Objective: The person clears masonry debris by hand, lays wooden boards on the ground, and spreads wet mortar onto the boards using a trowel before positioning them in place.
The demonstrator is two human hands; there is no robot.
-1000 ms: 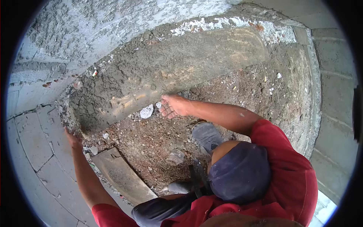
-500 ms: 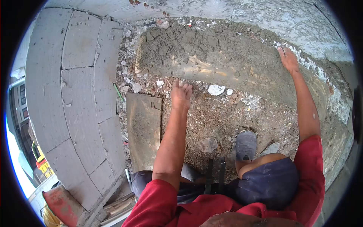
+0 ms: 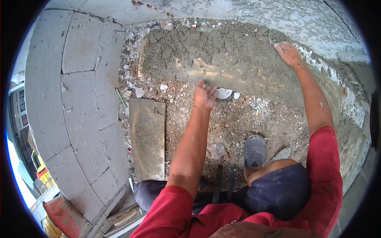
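A long board [image 3: 202, 75] lies across the rubble, thickly coated with wet grey mortar [image 3: 178, 45] toward its far side. Pale yellowish streaks show through near its front edge. At that edge is my left hand [image 3: 204, 96], palm partly turned up, thumb at the edge and fingers loosely bent and apart. A white stone chunk [image 3: 225, 93] lies just right of those fingers. My right hand [image 3: 289, 54] reaches to the board's far right part by the wall, fingers stretched over the mortar. Neither hand shows a tool.
Grey concrete blocks [image 3: 79, 103] form a surface at left. A second flat board [image 3: 147, 135] rests on the gravel before it. A rough plastered wall [image 3: 285, 20] runs along the back and right. My shoe [image 3: 254, 150] stands on rubble; a red-stained container [image 3: 65, 214] sits lower left.
My left hand has shifted right along the board's front edge, nearer the white stone. My right hand has moved left and slightly farther back along the far side. The view has shifted slightly.
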